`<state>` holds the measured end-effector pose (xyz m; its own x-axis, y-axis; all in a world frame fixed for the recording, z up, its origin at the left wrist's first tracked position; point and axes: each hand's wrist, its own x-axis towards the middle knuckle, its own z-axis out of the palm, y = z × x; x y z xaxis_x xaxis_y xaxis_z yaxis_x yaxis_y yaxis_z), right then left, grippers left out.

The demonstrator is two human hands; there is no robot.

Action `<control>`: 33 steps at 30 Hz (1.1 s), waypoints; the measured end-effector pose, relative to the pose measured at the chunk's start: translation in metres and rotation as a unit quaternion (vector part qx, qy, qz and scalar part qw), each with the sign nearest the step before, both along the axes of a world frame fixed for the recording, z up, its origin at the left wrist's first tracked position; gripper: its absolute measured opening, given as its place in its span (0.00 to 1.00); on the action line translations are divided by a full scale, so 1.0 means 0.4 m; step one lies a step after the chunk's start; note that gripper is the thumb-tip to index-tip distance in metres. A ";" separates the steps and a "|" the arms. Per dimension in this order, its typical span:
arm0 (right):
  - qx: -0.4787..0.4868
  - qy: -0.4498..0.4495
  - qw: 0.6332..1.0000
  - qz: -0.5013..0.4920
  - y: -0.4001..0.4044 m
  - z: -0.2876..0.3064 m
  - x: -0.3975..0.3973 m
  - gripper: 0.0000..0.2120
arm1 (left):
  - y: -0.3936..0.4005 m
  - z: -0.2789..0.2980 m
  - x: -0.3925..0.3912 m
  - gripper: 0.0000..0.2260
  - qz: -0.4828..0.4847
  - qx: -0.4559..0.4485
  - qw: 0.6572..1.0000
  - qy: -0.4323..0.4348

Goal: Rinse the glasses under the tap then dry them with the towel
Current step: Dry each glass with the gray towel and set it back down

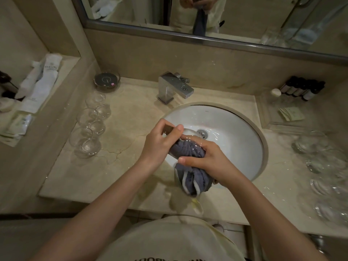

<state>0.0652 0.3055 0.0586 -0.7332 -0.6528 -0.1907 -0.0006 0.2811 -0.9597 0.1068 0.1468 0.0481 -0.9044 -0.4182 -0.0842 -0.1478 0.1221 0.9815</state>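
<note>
Over the white sink (235, 129), my left hand (160, 140) grips a clear glass (188, 133) lying on its side. My right hand (203, 159) grips a grey-blue towel (190, 166) and pushes part of it into the glass; the rest hangs down to the counter's front edge. The square chrome tap (175, 87) stands behind the sink, and I see no water running from it. Several clear glasses (90, 129) stand in a row on the counter to the left. More glasses (323, 166) crowd the counter on the right.
A round dark dish (107, 80) sits at the back left. Small dark bottles (303, 89) and a paper packet (291, 113) lie at the back right. White tubes and sachets (41, 81) fill the left ledge. A mirror (207, 14) hangs above.
</note>
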 end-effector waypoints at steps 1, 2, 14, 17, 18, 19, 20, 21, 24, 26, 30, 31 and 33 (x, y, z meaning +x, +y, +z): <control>-0.003 -0.011 1.000 0.003 -0.001 0.002 -0.003 0.26 | -0.002 -0.009 0.005 0.15 -0.010 -0.018 0.999 0.026; -0.006 -0.018 1.000 0.005 -0.001 0.003 -0.003 0.26 | -0.003 -0.010 0.008 0.15 -0.019 -0.024 0.999 0.040; 0.103 0.152 0.983 -0.014 -0.016 -0.006 0.010 0.32 | -0.020 0.022 -0.028 0.13 -0.027 -0.020 0.997 -0.068; -0.001 -0.069 0.997 -0.020 -0.001 -0.002 -0.002 0.27 | -0.024 -0.008 -0.019 0.17 -0.032 -0.137 0.989 0.047; -0.039 -0.137 0.990 -0.017 0.000 -0.001 0.000 0.27 | -0.027 -0.014 -0.014 0.19 -0.047 -0.158 0.984 0.063; -0.060 -0.169 0.984 -0.016 0.002 0.000 0.002 0.26 | -0.028 -0.015 -0.010 0.19 -0.062 -0.159 0.983 0.068; -0.068 -0.172 0.982 -0.018 0.002 0.001 0.004 0.26 | -0.030 -0.013 -0.008 0.20 -0.075 -0.137 0.986 0.058; -0.064 -0.151 0.986 -0.021 0.000 0.002 0.005 0.25 | -0.031 -0.006 -0.008 0.20 -0.082 -0.092 0.992 0.029; 0.028 0.032 0.999 -0.020 -0.011 0.010 0.013 0.25 | -0.045 0.021 -0.013 0.26 -0.071 0.107 0.977 -0.169; 0.095 0.151 0.984 -0.004 -0.022 0.008 0.021 0.27 | -0.053 0.022 -0.014 0.27 -0.062 0.139 0.959 -0.239; 0.063 0.069 0.996 -0.013 -0.029 0.015 0.027 0.26 | -0.046 0.004 -0.004 0.16 -0.032 0.028 0.994 -0.096; 0.025 0.001 1.000 -0.012 -0.027 0.020 0.023 0.24 | -0.042 -0.002 0.003 0.16 -0.031 0.001 0.999 -0.039; -0.074 -0.157 0.985 -0.004 -0.025 0.020 0.020 0.20 | -0.043 -0.015 0.019 0.15 -0.031 -0.074 0.995 0.057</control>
<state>0.0732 0.2955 0.0664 -0.6583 -0.6848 -0.3124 0.3048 0.1370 -0.9425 0.1145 0.1295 0.0423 -0.9291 -0.3614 0.0788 -0.0238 0.2711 0.9623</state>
